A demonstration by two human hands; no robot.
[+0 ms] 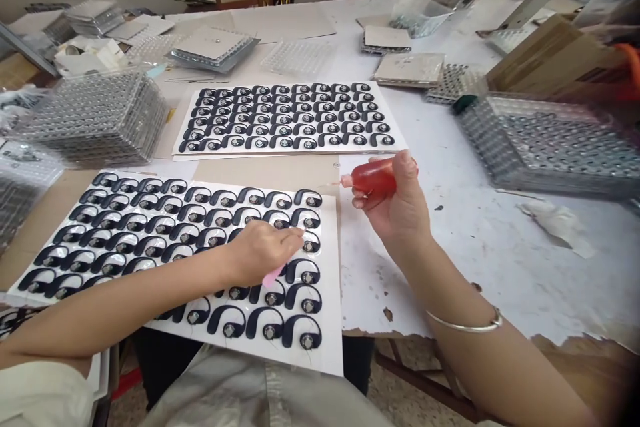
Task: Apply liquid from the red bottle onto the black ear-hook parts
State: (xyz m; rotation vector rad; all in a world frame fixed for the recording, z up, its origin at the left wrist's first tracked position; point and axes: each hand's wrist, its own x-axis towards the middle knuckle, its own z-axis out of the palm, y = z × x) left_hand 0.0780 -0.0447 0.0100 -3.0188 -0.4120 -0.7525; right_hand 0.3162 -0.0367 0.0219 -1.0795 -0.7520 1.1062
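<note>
Both clenched: right grip (395, 207) on red bottle (373, 178), left grip (260, 252) on pink strip (273, 275).

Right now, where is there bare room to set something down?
Bare white tabletop lies right of the lower earhook sheet, below the clear tray stack, beside the right hand holding the red bottle. Crowded: that sheet, under the left hand.

On the workbench (465, 260), one earhook sheet (285, 119) lies behind another sheet (170, 240).
</note>
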